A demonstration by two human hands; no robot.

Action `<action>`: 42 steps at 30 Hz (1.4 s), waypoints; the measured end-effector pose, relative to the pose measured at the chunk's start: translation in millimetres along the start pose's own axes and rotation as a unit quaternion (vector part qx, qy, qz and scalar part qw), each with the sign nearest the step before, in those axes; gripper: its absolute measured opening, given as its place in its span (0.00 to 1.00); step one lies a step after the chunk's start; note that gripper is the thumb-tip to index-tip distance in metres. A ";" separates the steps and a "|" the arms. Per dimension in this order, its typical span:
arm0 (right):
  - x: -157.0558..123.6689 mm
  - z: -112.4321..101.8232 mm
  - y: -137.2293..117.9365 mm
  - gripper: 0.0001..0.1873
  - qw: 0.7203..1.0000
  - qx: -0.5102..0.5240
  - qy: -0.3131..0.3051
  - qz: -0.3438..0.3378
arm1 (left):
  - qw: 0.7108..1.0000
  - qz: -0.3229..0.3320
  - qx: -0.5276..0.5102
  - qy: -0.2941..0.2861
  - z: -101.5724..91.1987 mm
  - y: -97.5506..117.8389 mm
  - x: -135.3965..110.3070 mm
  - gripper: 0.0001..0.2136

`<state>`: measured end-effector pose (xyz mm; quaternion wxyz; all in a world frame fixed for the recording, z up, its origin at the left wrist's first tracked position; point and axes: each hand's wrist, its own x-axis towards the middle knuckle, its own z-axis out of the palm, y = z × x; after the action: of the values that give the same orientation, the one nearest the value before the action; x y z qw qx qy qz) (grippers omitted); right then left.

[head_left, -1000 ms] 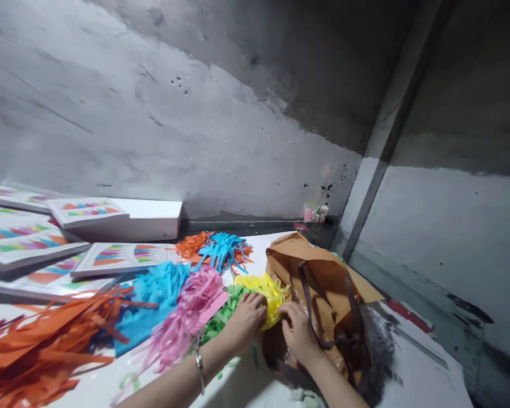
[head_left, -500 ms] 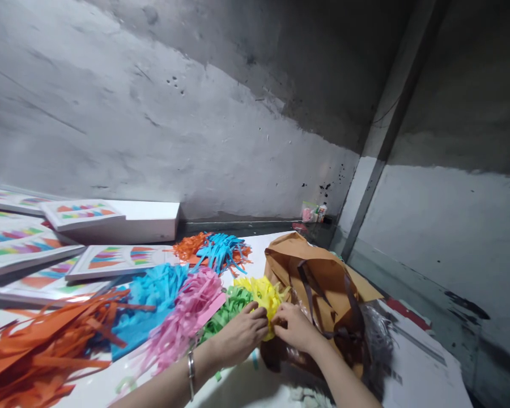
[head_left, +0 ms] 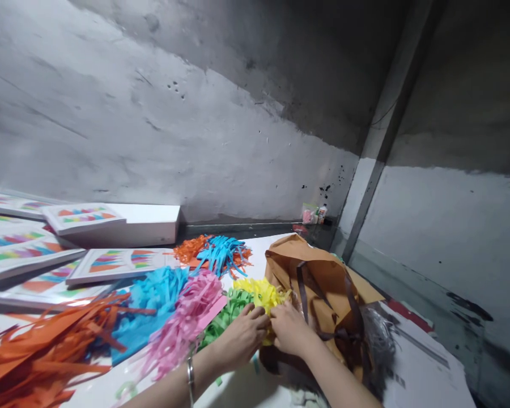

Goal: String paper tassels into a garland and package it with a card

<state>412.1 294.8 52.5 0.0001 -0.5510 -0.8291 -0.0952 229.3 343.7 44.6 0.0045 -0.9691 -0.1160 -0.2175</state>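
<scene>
Yellow paper tassels (head_left: 257, 289) lie at the centre of the white table, and both my hands are closed at their near side. My left hand (head_left: 245, 334), with a metal bangle at the wrist, has its fingers curled on the yellow strips; green tassels (head_left: 221, 323) lie against its left side. My right hand (head_left: 289, 328) pinches the yellow tassels from the right, its fingertips partly hidden. Just beyond it stands an open brown paper bag (head_left: 323, 283) with dark ribbon handles. Pink tassels (head_left: 191, 311) lie to the left of the green ones.
Blue tassels (head_left: 153, 294) and orange tassels (head_left: 46, 351) spread to the left. Behind lies another orange and blue bunch (head_left: 223, 252). Flat packs with printed coloured fringes (head_left: 114, 263) are stacked by a white box (head_left: 153, 224). Clear plastic (head_left: 378, 331) sits right of the bag.
My right hand has shifted slightly, its fingers closing further on the yellow tassels. My left hand stays nearly in place. The surrounding things have not moved.
</scene>
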 end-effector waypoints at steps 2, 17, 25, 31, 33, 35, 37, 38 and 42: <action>1.5 0.6 0.2 0.04 1.000 -0.018 -0.010 0.002 | 1.000 0.019 -0.004 -0.003 -0.7 0.8 -0.7 0.07; 43.8 -11.3 11.9 0.10 0.996 -0.062 -0.037 0.059 | 0.998 -0.066 0.019 0.007 -8.5 5.2 -7.8 0.10; 71.7 -19.4 54.7 0.14 0.988 -0.077 -0.028 0.129 | 0.988 0.024 -0.134 0.075 -88.5 61.7 -41.8 0.07; 62.2 -15.2 31.3 0.14 0.989 -0.031 -0.039 0.142 | 0.774 -0.381 -0.443 0.245 -149.2 63.2 -115.1 0.16; 52.0 -28.9 20.7 0.12 0.988 -0.018 -0.017 0.155 | 0.698 -0.449 -0.503 0.243 -165.1 65.7 -129.3 0.21; 39.9 -52.8 5.7 0.08 0.987 -0.002 0.022 0.157 | 0.669 -0.450 -0.540 0.240 -176.2 71.6 -133.8 0.24; 25.5 -82.7 -18.6 0.11 0.989 0.029 0.070 0.124 | 0.676 -0.422 -0.566 0.212 -183.5 79.4 -131.3 0.23; 17.4 -97.8 -34.6 0.14 0.990 0.061 0.090 0.088 | 0.693 -0.396 -0.576 0.178 -186.6 84.0 -128.7 0.22; -16.9 -141.3 -110.5 0.49 0.886 0.423 0.058 -0.179 | 0.807 -0.265 -0.527 0.001 -206.4 108.6 -123.6 0.17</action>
<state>303.0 215.6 172.1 0.2640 -0.3342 -0.8739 0.2343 58.5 198.2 183.8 -0.5650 -0.7537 -0.2360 -0.2386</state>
